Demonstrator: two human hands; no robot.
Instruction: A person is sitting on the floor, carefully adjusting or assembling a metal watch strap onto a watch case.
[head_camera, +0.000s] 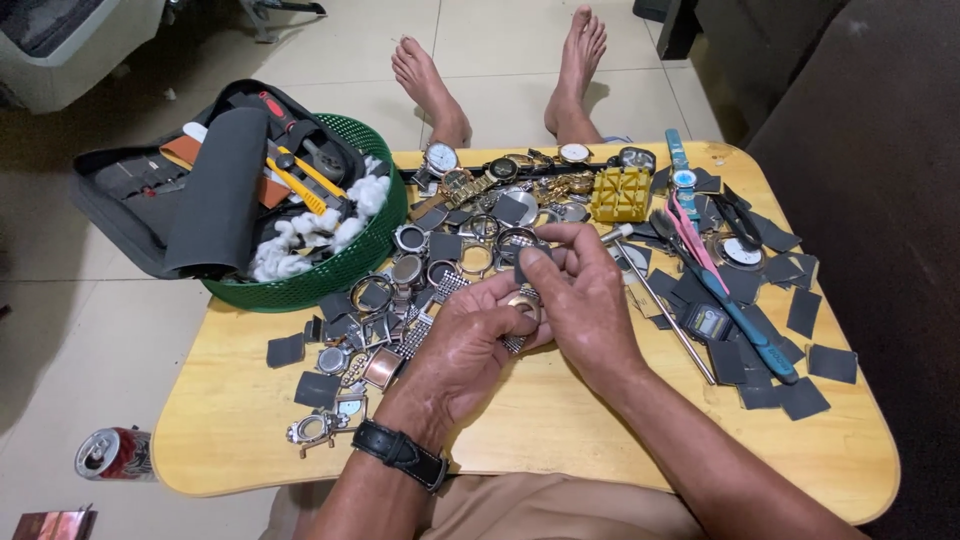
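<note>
While both hands meet above the middle of the low wooden table (560, 430), the left hand (470, 345) curls its fingers around a small round gold-rimmed watch case (521, 306), pinching it between thumb and fingertips. A black wristwatch (400, 452) is strapped on that wrist. The right hand (580, 300) closes over the same case from the other side, its thumb and forefinger nipping a small dark piece (522, 268) just above the case; what that piece is cannot be told.

Just beyond the fingertips lies a dense scatter of watch cases, rings and bracelet links (440, 270), with dark square pads mixed in. Farther out from the hands a row of whole watches (500, 168) lies along the table's far edge, beside a yellow block-shaped holder (620, 194). To the outside of the right hand lie a thin metal rod (668, 315), a pink tool (690, 240), a blue-handled tool (745, 320), a small digital watch module (708, 322) and more dark squares (800, 395). To the outside of the left hand, and farther away, a green plastic basket (350, 265) holds white cotton wads (320, 232), a yellow utility knife (300, 182) and a grey foam roll (220, 190), sitting on an open black tool case (120, 200). A drinks can (110, 453) lies on the tiled floor, past the table's corner on the left hand's side. Two bare feet (500, 75) rest beyond the far edge.
</note>
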